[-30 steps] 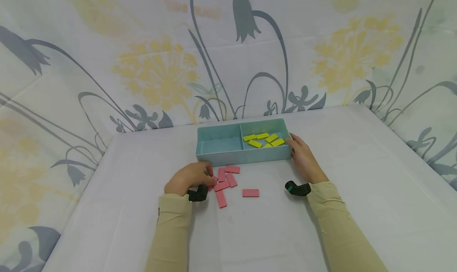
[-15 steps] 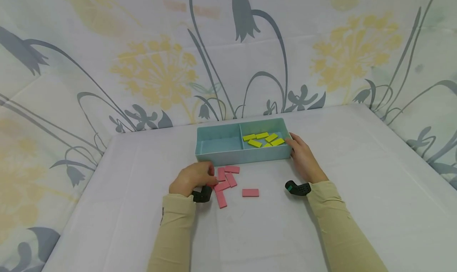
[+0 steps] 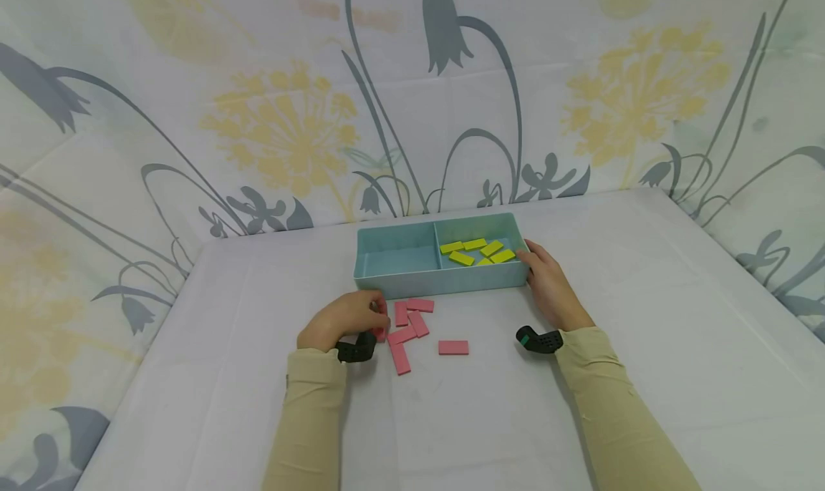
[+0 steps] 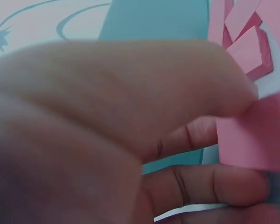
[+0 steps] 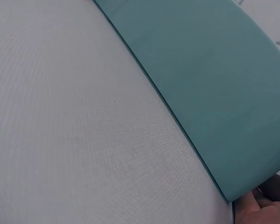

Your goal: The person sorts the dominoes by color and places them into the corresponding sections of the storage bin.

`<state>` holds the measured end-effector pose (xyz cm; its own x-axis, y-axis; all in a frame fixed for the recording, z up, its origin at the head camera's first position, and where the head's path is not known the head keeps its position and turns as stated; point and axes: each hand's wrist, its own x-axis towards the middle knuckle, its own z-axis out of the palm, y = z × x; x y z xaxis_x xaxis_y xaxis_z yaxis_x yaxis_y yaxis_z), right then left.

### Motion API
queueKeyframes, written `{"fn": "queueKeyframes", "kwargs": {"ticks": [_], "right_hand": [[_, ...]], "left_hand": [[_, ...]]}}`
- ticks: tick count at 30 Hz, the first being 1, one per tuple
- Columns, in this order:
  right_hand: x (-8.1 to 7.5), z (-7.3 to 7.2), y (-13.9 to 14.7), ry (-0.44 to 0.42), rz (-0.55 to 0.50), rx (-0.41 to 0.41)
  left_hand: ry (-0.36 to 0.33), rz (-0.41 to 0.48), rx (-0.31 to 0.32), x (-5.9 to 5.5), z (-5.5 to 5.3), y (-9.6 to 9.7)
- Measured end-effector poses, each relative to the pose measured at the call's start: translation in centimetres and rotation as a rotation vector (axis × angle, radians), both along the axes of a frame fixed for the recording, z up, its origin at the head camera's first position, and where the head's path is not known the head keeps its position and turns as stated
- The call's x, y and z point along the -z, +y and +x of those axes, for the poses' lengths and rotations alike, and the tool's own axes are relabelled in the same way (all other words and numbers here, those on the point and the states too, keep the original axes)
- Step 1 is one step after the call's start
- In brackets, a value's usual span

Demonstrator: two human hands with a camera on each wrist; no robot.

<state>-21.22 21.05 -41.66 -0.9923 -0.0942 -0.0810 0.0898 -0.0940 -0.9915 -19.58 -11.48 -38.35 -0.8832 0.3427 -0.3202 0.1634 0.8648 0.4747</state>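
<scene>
Smooth, low-sheen plastic is suggested by the teal tray; the pink tiles and yellow tiles are finished smooth and matt. A fine, matt weave is shown in the white cloth underneath, and creased cloth in the sleeves

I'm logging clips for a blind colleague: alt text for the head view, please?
A person's left hand pinches a pink tile beside loose pink tiles on a white-covered table, while the right hand holds the right end of a light-blue, two-compartment box. Yellow tiles lie in the box's right compartment.
</scene>
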Motion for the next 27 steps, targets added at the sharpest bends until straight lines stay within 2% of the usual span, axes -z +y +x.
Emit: {"fn": "queueKeyframes", "kwargs": {"ticks": [4,8,17,21,27], "right_hand": [[0.1,-0.1,0.1,-0.005,-0.007,0.013],[0.1,-0.2,0.1,-0.011,-0.014,0.024],[0.1,-0.1,0.1,-0.016,-0.005,0.026],[0.1,-0.1,0.1,-0.018,-0.001,0.028],[0.1,-0.1,0.0,-0.015,-0.006,0.015]], "left_hand": [[-0.003,0.043,0.016,0.1,-0.2,-0.6],[-0.02,0.082,0.013,-0.3,-0.2,-1.0],[-0.025,0.12,-0.055,-1.2,0.0,-1.1],[-0.017,0.143,-0.065,-1.7,0.0,-1.1],[0.014,0.231,-0.043,-2.6,0.3,-1.1]]}}
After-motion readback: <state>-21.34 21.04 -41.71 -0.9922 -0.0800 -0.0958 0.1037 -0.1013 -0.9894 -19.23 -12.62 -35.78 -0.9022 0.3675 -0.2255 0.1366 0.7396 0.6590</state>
